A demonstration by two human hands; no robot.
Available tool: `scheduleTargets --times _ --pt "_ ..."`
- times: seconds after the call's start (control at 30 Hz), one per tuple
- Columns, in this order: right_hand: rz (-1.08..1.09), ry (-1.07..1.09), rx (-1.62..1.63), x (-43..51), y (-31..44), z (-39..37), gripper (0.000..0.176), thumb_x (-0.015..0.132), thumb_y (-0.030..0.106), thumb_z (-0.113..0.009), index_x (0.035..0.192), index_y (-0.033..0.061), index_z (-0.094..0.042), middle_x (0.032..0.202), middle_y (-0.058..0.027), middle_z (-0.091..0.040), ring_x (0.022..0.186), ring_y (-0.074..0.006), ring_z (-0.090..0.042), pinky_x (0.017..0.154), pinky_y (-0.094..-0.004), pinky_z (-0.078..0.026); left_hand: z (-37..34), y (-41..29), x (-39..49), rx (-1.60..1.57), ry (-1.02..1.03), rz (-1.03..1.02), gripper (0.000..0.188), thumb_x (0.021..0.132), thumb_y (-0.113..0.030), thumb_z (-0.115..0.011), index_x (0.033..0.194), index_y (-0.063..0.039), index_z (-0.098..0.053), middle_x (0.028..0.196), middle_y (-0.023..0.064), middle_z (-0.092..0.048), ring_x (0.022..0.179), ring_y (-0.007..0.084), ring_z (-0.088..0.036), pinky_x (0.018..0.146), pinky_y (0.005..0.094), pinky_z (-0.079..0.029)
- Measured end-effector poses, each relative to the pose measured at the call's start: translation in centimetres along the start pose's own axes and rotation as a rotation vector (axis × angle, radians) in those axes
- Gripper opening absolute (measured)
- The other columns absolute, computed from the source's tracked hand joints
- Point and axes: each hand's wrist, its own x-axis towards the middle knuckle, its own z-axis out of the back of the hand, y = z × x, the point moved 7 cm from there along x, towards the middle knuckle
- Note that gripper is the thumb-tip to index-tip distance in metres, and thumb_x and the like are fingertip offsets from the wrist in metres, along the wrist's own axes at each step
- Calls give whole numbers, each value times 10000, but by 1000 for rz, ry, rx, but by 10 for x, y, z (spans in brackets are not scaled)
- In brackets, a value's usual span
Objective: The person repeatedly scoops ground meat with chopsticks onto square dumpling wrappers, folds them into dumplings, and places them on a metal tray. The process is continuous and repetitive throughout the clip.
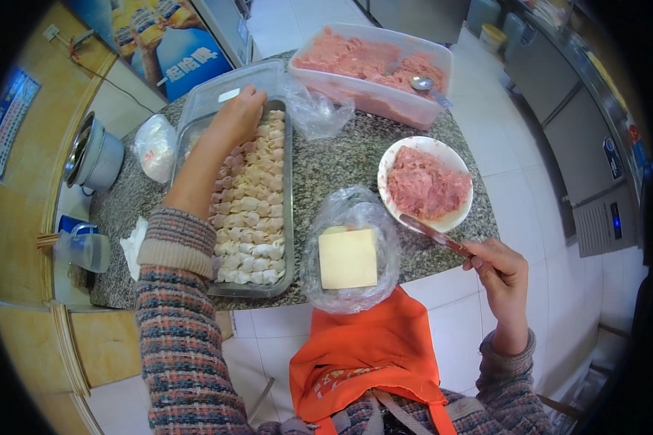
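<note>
My left hand reaches over the far end of a long tray packed with rows of folded wontons. Its fingertips point down and are hidden, so whatever they may hold does not show. In my right hand is a flat spreading stick, smeared with meat, its tip by the rim of a white bowl. Pink minced meat fills much of that bowl. Between tray and bowl, a stack of square, pale-yellow wonton wrappers lies on clear plastic film.
A big plastic tub of minced meat, with a spoon, stands at the back beside a crumpled plastic bag. Left of the tray are a white bagged bundle and a tissue. The speckled stone tabletop has a curved right edge.
</note>
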Motion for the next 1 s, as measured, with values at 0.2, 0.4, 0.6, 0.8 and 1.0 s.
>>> scheduleTargets --times 0.2,0.4,0.6,0.8,1.0 --pt "57 -52 -344 11 12 24 420 820 -138 -615 1166 67 -737 782 -76 -616 709 -182 -608 630 -297 -454 -10 -14 -3 -339 250 303 368 809 61 -604 1168 -16 -574 1149 221 -602 1099 417 -588 922 436 -489" --pt "374 6 -707 36 20 16 499 728 -124 -643 1147 125 -750 801 -69 -605 703 -236 -610 603 -355 -498 63 -161 -41 -229 -98 33 294 831 -17 -654 1120 -5 -598 1169 232 -616 1080 409 -605 885 465 -510" --pt "395 32 -707 38 9 3 450 743 -87 -614 1123 114 -747 816 -72 -627 693 -255 -632 590 -367 -517 44 -279 -125 -432 63 2 192 802 -102 -732 923 -42 -596 928 148 -591 907 367 -613 764 453 -517" --pt "334 50 -707 32 14 7 445 734 -87 -614 1114 103 -748 820 -98 -635 709 -295 -643 609 -400 -524 30 -291 -138 -345 -43 73 122 822 -83 -701 876 -38 -602 878 129 -573 869 339 -612 700 442 -518" --pt "460 -26 -707 44 29 -10 385 788 -87 -634 1112 89 -744 849 -122 -642 713 -304 -636 626 -377 -511 34 -290 -149 -369 -127 166 79 832 -49 -678 887 -43 -623 888 123 -595 868 334 -612 720 446 -509"
